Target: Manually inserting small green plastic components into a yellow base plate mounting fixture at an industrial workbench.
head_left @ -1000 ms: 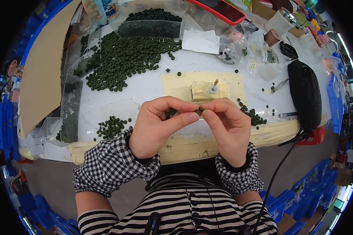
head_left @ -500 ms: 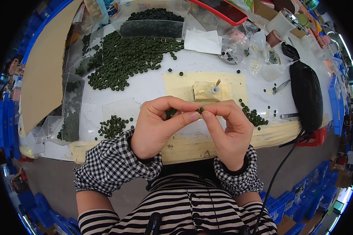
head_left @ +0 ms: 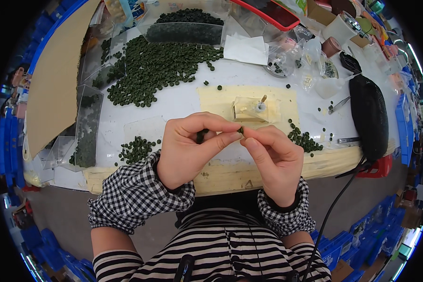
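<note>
My left hand (head_left: 188, 150) pinches a small dark green round piece (head_left: 240, 130) between thumb and index finger, above the table's near edge. More dark green pieces (head_left: 201, 136) show in the curl of that hand's other fingers. From the other side my right hand (head_left: 277, 162) meets the pinched piece with its fingertips, which partly hide it. Just beyond the hands stands a yellowish block (head_left: 250, 112) with a short upright brown-tipped peg. Small heaps of similar pieces lie on both sides, a left heap (head_left: 136, 150) and a right heap (head_left: 304, 140).
A large spread of green pieces (head_left: 160, 70) lies far left, before a clear bin (head_left: 185, 35). Cardboard (head_left: 56, 80) leans at the left. White paper (head_left: 246, 49), a red-edged phone (head_left: 268, 13), plastic bags, tweezers (head_left: 339, 105) and a black corded object (head_left: 369, 117) are farther right.
The right thumb has shifted slightly away from the left thumb, and the pinched piece shows more upright between the fingertips. The whole view has moved slightly.
</note>
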Demonstrator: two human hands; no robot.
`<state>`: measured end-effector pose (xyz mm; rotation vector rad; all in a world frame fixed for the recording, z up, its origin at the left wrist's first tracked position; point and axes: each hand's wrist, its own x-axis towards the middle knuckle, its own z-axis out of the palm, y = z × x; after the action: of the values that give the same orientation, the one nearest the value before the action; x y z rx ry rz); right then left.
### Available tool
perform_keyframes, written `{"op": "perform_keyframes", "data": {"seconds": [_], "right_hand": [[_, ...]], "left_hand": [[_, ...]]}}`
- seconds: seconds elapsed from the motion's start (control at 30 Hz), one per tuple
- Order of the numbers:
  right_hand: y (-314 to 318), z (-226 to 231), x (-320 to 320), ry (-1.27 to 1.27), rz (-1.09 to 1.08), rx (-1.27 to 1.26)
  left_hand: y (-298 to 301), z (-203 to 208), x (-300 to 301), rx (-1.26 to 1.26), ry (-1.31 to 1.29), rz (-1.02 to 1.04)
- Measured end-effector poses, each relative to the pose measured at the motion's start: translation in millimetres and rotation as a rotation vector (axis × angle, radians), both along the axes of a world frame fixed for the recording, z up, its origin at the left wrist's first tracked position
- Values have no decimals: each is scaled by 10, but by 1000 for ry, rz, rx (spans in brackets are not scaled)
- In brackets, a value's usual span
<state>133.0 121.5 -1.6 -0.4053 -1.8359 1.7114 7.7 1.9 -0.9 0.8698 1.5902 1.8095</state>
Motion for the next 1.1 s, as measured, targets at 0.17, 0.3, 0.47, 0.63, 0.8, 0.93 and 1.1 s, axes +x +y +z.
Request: {"op": "perform_keyframes", "data": {"seconds": [0.17,0.3,0.47,0.63,0.8,0.93,1.1], "right_hand": [[23,-14,-12,30,-28,299],[41,-31,-17,46,-22,267],[49,-43,-22,71,-21,289],[53,-37,-15,78,-21,322],[46,-39,-12,86,-25,333],[64,-26,-5,89,-23,347],[72,-31,4,84,-13,375]], "left_hand": [[-9,79,-14,-96,-200,-12],[-11,46,-35,-97,-151,-39],[-11,32,-30,-54,-35,-28],[-17,37,-34,-106,117,12],[-46,78,-13,-120,254,42],[-38,76,-11,-105,263,42],[-30,52,-21,-99,252,36]]}}
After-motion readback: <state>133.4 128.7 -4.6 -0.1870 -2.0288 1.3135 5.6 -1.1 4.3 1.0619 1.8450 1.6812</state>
